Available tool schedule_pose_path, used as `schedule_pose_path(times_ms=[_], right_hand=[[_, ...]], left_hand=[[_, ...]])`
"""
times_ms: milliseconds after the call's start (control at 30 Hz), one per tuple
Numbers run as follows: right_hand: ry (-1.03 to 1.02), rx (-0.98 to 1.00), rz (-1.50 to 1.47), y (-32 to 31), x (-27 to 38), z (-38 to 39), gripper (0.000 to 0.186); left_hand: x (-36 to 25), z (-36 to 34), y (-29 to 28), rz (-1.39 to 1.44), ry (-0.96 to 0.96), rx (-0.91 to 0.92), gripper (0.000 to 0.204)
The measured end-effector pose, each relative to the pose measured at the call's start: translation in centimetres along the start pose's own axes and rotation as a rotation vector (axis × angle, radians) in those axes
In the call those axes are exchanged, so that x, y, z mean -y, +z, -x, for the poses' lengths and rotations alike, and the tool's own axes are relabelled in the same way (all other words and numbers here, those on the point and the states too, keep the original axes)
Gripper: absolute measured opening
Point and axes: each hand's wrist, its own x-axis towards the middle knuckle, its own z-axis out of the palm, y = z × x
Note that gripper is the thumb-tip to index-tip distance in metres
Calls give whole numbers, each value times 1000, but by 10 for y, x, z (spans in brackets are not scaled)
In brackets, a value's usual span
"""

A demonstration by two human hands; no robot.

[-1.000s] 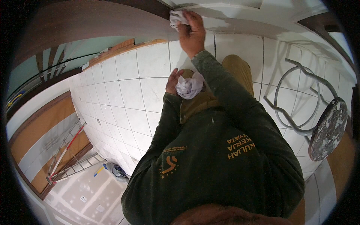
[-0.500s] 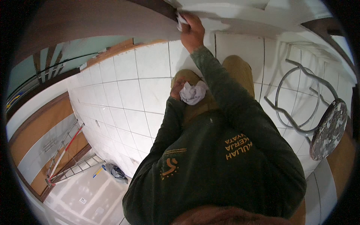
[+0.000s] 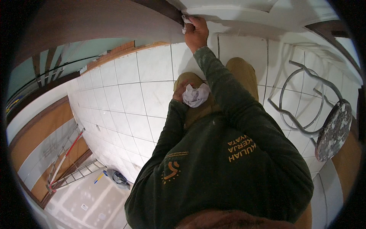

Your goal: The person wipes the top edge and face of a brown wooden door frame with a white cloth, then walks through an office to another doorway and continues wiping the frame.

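My right hand [image 3: 196,32] is closed on a small white cloth [image 3: 186,20], mostly hidden by its fingers, against the dark edge of a brown wooden panel [image 3: 99,21] where it meets a white wall [image 3: 236,9]. My left hand [image 3: 179,91] rests by my left knee, closed on a larger crumpled white cloth [image 3: 195,95], which covers part of its fingers. Both my legs, in khaki trousers [image 3: 242,72], are bent over the white tiled floor [image 3: 152,95].
At the right a grey tube-framed stool [image 3: 333,129] with a paint-splattered seat lies tipped on its side. At the lower left are an aluminium ladder [image 3: 78,173] and a grey bundle [image 3: 116,177]. A brown frame [image 3: 316,27] stands at the upper right.
My right hand has moved slightly down and right, with less of its cloth showing. My left hand and its cloth have shifted down and right onto my knee.
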Motion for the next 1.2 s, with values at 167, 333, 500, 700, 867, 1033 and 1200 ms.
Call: schedule_pose_path(times_ms=[167, 333, 500, 700, 867, 1033, 1200], right_hand=[[-57, 68, 67, 10, 49, -4, 18], [-4, 3, 49, 2, 23, -14, 18], [-77, -17, -90, 16, 76, -30, 16], [11, 144, 228, -4, 54, -25, 15], [-211, 90, 112, -2, 63, -37, 18], [-132, 111, 193, -18, 44, -31, 19], [-257, 81, -76, 9, 134, -49, 19]], left_hand=[[-16, 2, -31, -292, 18, -33, 63], [-10, -11, -10, -33, -70, -51, 58], [-18, -3, -31, -64, -107, -100, 54], [-6, -18, -30, -49, -74, -35, 48], [-2, -17, -41, -131, -104, 54, 50], [0, -27, 1, -6, -135, -73, 41], [-17, 13, 21, -223, 78, -13, 43]])
